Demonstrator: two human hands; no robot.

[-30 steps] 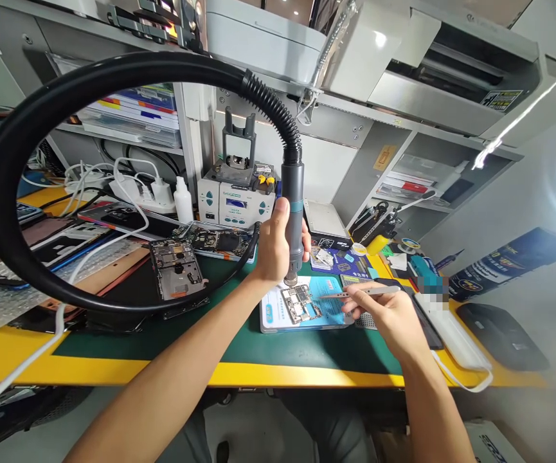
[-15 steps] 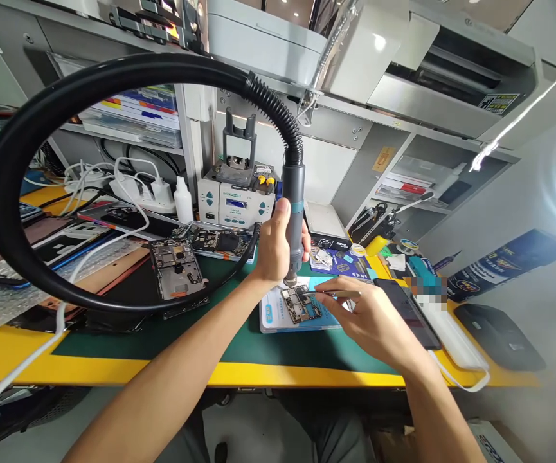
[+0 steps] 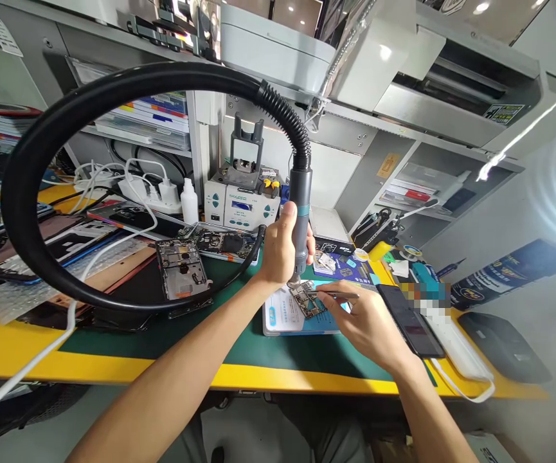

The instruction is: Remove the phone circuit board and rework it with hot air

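My left hand (image 3: 281, 251) is closed around the dark handle of a hot air gun (image 3: 300, 193), held upright with its metal nozzle pointing down. Just below the nozzle lies a small phone circuit board (image 3: 310, 307), on a flat white and blue box (image 3: 280, 318). My right hand (image 3: 367, 318) pinches metal tweezers (image 3: 338, 294) from the right. Their tips reach the board, but I cannot make out whether they grip any part of it. From the gun's top, a thick black hose (image 3: 10, 186) loops far to the left.
Behind stands a soldering station (image 3: 242, 206) beside a white bottle (image 3: 189, 200). An opened phone (image 3: 181, 270) lies left on the green mat (image 3: 114, 344). A dark phone (image 3: 410, 321) is right of my right hand. A white cable (image 3: 72, 308) crosses the left side.
The whole view has shifted slightly, with things appearing farther right. The circuit board sits a little farther back and right on the box. Both hands keep their holds.
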